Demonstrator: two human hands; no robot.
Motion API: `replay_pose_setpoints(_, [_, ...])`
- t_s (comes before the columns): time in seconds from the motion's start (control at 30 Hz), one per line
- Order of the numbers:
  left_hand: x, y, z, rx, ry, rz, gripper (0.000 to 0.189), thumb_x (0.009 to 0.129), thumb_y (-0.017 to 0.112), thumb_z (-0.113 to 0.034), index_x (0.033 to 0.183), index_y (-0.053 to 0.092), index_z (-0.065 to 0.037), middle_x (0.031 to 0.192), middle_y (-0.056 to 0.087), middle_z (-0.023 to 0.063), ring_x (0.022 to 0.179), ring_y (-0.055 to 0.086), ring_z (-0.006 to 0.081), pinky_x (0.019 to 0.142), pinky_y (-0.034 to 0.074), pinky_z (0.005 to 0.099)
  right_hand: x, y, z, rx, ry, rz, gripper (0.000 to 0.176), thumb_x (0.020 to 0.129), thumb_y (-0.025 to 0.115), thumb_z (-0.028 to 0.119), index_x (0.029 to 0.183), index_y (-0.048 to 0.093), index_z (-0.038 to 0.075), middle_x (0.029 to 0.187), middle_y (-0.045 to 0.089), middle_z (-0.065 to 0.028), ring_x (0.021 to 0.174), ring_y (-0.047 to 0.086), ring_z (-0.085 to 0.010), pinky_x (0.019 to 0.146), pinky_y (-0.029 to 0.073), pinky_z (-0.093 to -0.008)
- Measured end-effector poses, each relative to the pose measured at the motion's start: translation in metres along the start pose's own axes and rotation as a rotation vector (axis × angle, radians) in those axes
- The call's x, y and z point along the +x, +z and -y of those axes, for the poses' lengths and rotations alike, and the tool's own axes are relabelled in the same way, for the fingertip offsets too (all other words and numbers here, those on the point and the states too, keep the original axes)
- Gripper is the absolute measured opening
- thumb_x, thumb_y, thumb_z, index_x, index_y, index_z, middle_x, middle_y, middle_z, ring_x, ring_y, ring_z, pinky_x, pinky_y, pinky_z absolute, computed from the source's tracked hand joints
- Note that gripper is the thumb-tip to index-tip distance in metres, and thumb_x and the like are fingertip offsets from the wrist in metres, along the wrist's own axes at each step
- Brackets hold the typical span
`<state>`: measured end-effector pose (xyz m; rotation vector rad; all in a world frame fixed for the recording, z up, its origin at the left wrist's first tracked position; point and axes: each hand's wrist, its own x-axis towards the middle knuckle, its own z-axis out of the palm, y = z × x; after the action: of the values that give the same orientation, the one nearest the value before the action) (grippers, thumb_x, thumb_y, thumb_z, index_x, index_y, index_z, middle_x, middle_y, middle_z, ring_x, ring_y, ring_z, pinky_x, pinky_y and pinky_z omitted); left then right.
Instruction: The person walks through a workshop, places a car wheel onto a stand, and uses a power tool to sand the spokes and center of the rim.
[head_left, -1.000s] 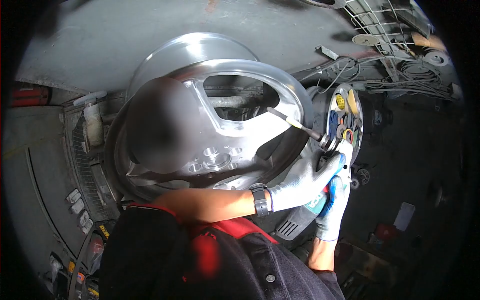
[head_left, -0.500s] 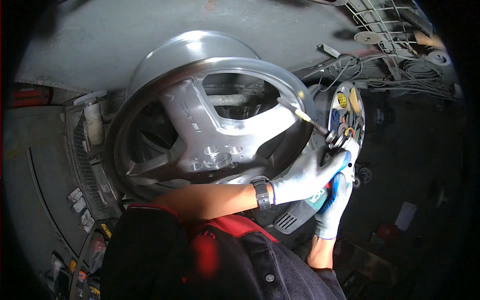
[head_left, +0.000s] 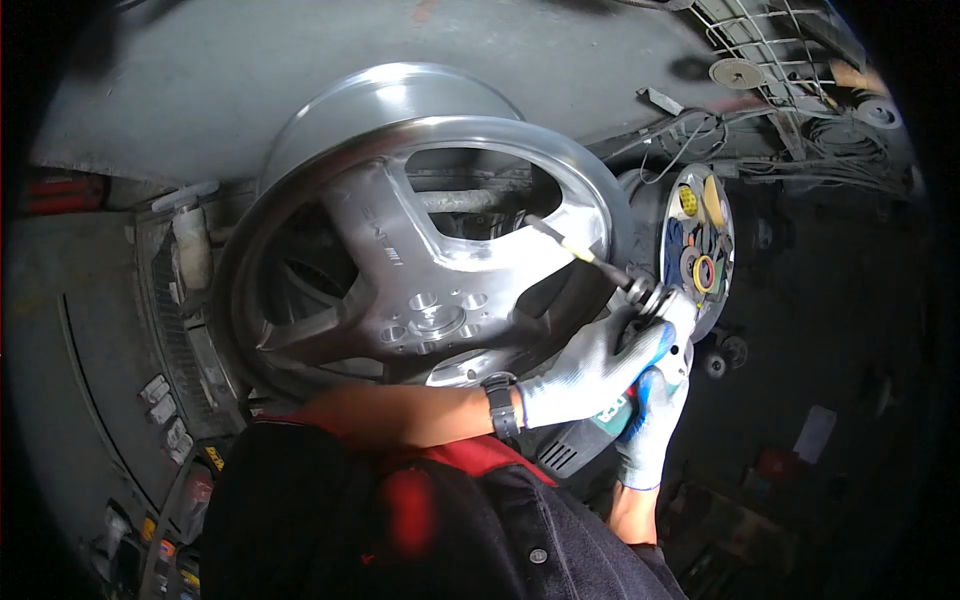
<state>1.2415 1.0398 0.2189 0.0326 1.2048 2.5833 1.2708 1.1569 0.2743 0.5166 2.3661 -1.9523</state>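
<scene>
A large bare-metal alloy wheel [head_left: 440, 262], tilted with its spoked face toward me, fills the middle of the view. My left hand [head_left: 603, 362], in a white glove with blue-coated fingertips, is wrapped round the head end of a green-and-grey power grinder [head_left: 572, 446]. Lower down the tool, my similarly gloved right hand [head_left: 652, 425] grips its body. From the grinder's head a thin shaft [head_left: 610, 272] points up and left; its pale, blurred tip overlaps the wheel's right-hand spoke in this view.
Right of the wheel, a round tray [head_left: 731, 250] holds tape rolls and abrasive pieces. Cables [head_left: 850, 170] and a wire rack [head_left: 765, 40] are at upper right. A paint roller [head_left: 190, 245] stands at left, near small packets [head_left: 155, 390]. A grey wall [head_left: 560, 60] rises behind.
Both hands and the grinder have shifted left and slightly toward my body. The shaft's tip has moved left across the spoke. The wheel stays in place.
</scene>
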Motion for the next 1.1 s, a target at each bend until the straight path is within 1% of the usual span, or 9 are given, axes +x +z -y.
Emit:
replay_pose_setpoints(0.17, [0.008, 0.001, 0.007, -0.157, -0.103, 0.095, 0.040, 0.101, 0.054, -0.026, 0.127, 0.052, 0.005, 0.106, 0.067, 0.0136, 0.102, 0.061, 0.0149, 0.087, 0.049, 0.0305, 0.000, 0.002, 0.003, -0.024, -0.042, -0.013, 0.071, 0.077, 0.063, 0.007, 0.143, 0.038, -0.002, 0.125, 0.057, -0.0114, 0.114, 0.057, -0.0179, 0.102, 0.044, -0.0327])
replay_pose_setpoints(0.27, [0.015, -0.001, 0.004, -0.082, -0.091, 0.138, 0.039, 0.101, 0.055, -0.025, 0.128, 0.052, 0.004, 0.108, 0.066, 0.0123, 0.103, 0.059, 0.0131, 0.089, 0.049, 0.0294, 0.000, 0.001, -0.002, -0.012, -0.074, -0.048, 0.071, 0.078, 0.062, 0.007, 0.144, 0.037, -0.003, 0.126, 0.057, -0.0122, 0.115, 0.057, -0.0187, 0.102, 0.045, -0.0329])
replay_pose_setpoints(0.53, [-0.016, -0.009, 0.007, -0.130, -0.054, 0.041, 0.031, 0.101, 0.053, -0.022, 0.121, 0.054, 0.003, 0.101, 0.065, 0.0083, 0.098, 0.058, 0.0110, 0.084, 0.048, 0.0285, -0.016, 0.008, -0.003, -0.159, -0.052, 0.027, 0.080, 0.071, 0.071, 0.013, 0.143, 0.038, -0.001, 0.126, 0.054, -0.0109, 0.113, 0.055, -0.0181, 0.100, 0.044, -0.0329])
replay_pose_setpoints(0.6, [-0.022, -0.014, 0.010, -0.054, -0.103, 0.063, 0.033, 0.101, 0.052, -0.018, 0.126, 0.052, 0.004, 0.108, 0.064, 0.0114, 0.100, 0.060, 0.0147, 0.087, 0.048, 0.0286, -0.018, 0.009, -0.004, -0.111, -0.014, 0.050, 0.081, 0.069, 0.072, 0.011, 0.142, 0.039, 0.000, 0.124, 0.056, -0.0104, 0.113, 0.056, -0.0175, 0.099, 0.045, -0.0321])
replay_pose_setpoints(0.67, [-0.032, -0.013, 0.011, 0.096, 0.050, -0.041, 0.037, 0.100, 0.052, -0.014, 0.132, 0.049, 0.006, 0.119, 0.060, 0.0166, 0.104, 0.061, 0.0204, 0.091, 0.048, 0.0290, -0.018, 0.007, -0.010, -0.125, -0.025, 0.090, 0.081, 0.069, 0.071, 0.009, 0.142, 0.039, 0.000, 0.124, 0.056, -0.0105, 0.113, 0.056, -0.0180, 0.099, 0.045, -0.0321])
replay_pose_setpoints(0.83, [-0.034, -0.013, 0.003, 0.501, 0.251, -0.021, 0.038, 0.100, 0.053, -0.014, 0.131, 0.049, 0.008, 0.122, 0.060, 0.0193, 0.107, 0.062, 0.0228, 0.092, 0.048, 0.0300, -0.016, 0.009, -0.007, -0.033, -0.021, 0.070, 0.079, 0.070, 0.065, 0.005, 0.143, 0.037, 0.000, 0.125, 0.056, -0.0107, 0.113, 0.056, -0.0188, 0.100, 0.045, -0.0329])
replay_pose_setpoints(0.9, [-0.010, -0.010, 0.006, 0.027, -0.139, 0.081, 0.036, 0.101, 0.054, -0.017, 0.128, 0.051, 0.007, 0.115, 0.063, 0.0152, 0.106, 0.061, 0.0177, 0.090, 0.048, 0.0290, -0.013, 0.006, -0.008, -0.015, -0.052, 0.018, 0.075, 0.074, 0.063, 0.005, 0.144, 0.036, -0.001, 0.125, 0.056, -0.0114, 0.113, 0.057, -0.0190, 0.100, 0.046, -0.0327])
replay_pose_setpoints(0.93, [-0.002, -0.005, 0.011, -0.085, -0.113, 0.083, 0.037, 0.101, 0.055, -0.021, 0.126, 0.052, 0.006, 0.109, 0.065, 0.0111, 0.104, 0.058, 0.0128, 0.089, 0.048, 0.0283, -0.011, 0.009, -0.003, -0.005, -0.056, -0.046, 0.074, 0.075, 0.063, 0.005, 0.144, 0.036, -0.001, 0.125, 0.056, -0.0117, 0.113, 0.057, -0.0190, 0.100, 0.046, -0.0325])
replay_pose_setpoints(1.1, [0.014, -0.002, 0.012, -0.063, -0.136, 0.147, 0.038, 0.102, 0.053, -0.023, 0.126, 0.054, 0.006, 0.110, 0.065, 0.0102, 0.104, 0.056, 0.0117, 0.091, 0.047, 0.0291, -0.003, 0.002, -0.010, 0.010, -0.109, -0.071, 0.076, 0.079, 0.067, 0.011, 0.146, 0.034, -0.002, 0.127, 0.055, -0.0128, 0.115, 0.056, -0.0196, 0.101, 0.044, -0.0330])
